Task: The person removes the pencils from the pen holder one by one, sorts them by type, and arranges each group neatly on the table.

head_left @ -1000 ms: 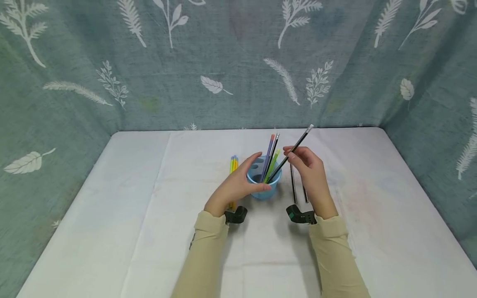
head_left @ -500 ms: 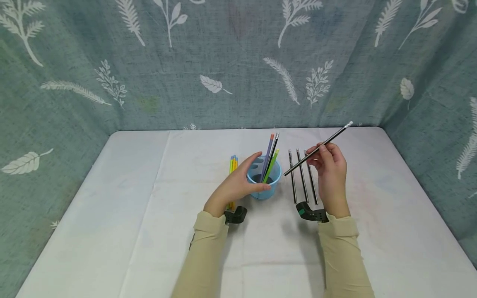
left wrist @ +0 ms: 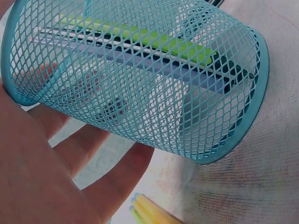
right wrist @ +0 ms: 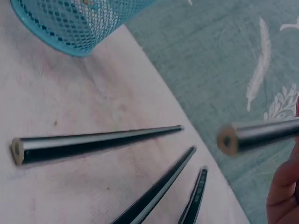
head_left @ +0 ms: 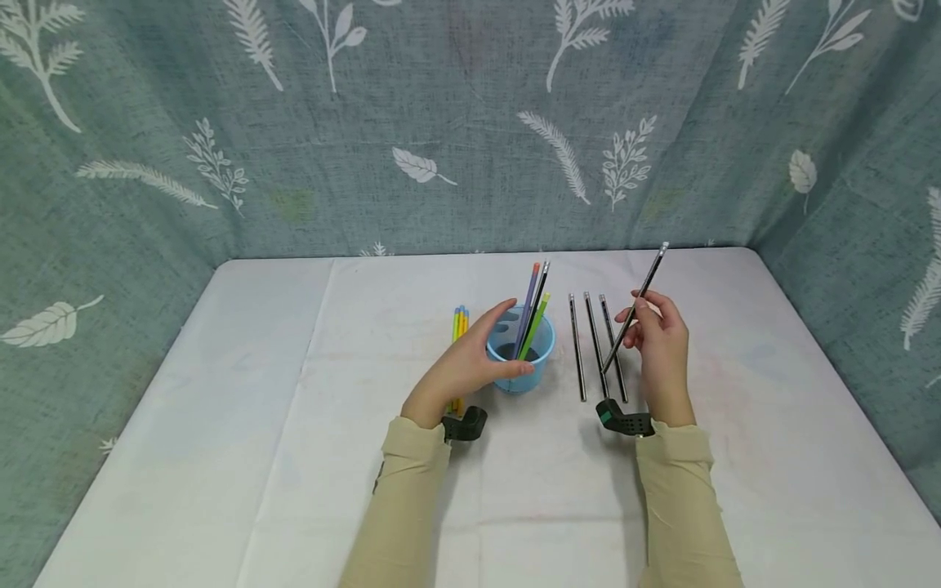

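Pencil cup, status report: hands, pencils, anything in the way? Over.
Left hand grips blue mesh cup, upright. Right hand pinches black pencil, outside cup. Three loose black pencils lie between right hand and cup.

Curtained booth (head_left: 485, 188), white-covered table (head_left: 353, 376)

Blue mesh cup (right wrist: 88, 25), three dark pencils (right wrist: 93, 144) on pale cloth (right wrist: 60, 196), fourth pencil (right wrist: 264, 134) in right hand (right wrist: 284, 191)

the left grip (head_left: 465, 363) hides part of the yellow pencils (head_left: 463, 323).
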`<state>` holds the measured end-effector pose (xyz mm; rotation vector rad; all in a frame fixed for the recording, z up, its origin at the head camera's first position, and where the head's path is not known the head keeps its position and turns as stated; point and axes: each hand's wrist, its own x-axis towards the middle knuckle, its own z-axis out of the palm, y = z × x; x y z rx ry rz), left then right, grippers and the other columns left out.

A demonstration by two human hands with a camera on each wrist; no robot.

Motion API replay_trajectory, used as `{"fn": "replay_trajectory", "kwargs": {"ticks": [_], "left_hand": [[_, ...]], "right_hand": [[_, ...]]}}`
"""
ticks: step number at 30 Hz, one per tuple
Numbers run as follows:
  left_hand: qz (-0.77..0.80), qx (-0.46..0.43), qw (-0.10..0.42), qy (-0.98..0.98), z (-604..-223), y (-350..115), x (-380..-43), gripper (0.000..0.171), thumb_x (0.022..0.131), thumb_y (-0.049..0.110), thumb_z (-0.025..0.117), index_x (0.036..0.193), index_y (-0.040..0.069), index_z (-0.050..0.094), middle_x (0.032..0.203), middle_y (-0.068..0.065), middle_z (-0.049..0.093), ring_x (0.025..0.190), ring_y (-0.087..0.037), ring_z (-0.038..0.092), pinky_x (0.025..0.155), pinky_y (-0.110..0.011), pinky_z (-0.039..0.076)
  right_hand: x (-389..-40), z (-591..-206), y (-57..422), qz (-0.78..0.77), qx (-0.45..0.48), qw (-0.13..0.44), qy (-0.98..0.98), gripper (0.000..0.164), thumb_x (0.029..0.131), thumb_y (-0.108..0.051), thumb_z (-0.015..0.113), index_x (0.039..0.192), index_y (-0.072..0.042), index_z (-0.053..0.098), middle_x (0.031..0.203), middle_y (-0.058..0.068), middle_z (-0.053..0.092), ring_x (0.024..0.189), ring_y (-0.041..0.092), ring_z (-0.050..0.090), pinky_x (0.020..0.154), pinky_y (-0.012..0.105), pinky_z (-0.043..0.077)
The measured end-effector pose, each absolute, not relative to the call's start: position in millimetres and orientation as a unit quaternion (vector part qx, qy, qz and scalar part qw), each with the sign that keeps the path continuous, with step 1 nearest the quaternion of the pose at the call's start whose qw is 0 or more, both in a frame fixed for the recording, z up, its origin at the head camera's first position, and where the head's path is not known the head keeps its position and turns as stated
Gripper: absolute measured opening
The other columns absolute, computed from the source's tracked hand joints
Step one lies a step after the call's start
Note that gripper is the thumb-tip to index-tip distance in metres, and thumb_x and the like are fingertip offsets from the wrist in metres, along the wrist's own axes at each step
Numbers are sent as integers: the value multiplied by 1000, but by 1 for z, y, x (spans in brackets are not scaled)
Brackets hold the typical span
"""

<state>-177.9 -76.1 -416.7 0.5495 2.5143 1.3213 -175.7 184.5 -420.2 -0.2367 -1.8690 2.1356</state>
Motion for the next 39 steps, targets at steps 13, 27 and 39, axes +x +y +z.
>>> {"fn": "replay_trajectory", "kwargs": {"ticks": [13,27,39], "left_hand": [[456,185,123,862,-417,-76,-177,91,66,60,67,138,46,13,143,16,16,130,-15,21,97,-48,29],[462,185,115,860,-420,-77,-177,90,67,56,68,138,45,14,143,16,16,130,-16,21,96,-50,29],[464,191,118,857,-418,-75,-178,93,64,63,65,139,43,15,143,16,17,130,-14,21,97,-48,29]], "right_hand": [[-181,-440,196,560,-80,31,-824,38,92,-18,41,131,-15,44,93,10,60,55,17,43,53,26,39],[-182,-443,204,491,-102,-34,-864,46,90,-15,45,134,-7,37,101,15,55,54,13,48,50,25,42],[-180,-446,206,387,-97,-28,-916,47,85,-12,44,132,-4,41,99,13,55,60,18,52,51,27,42]]}}
